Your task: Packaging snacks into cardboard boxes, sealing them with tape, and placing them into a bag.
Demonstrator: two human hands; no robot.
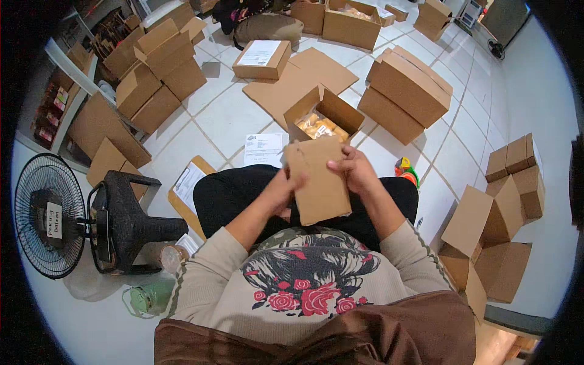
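Brown cardboard (319,182) is pinched in the grip of left hand (283,187) and right hand (358,170), near an open box (340,111).

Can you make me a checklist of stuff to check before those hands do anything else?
1. Piece held by both hands: ok, left hand and right hand grip the brown rectangular cardboard piece.
2. One hand free: not ok, both are busy.
3. Brown rectangular cardboard box open: ok, yellow things in clear wrapping show inside.
4. White rectangular paper sheet lying flat: ok, on the white tiled floor.
5. Anything inside the held piece: cannot tell.
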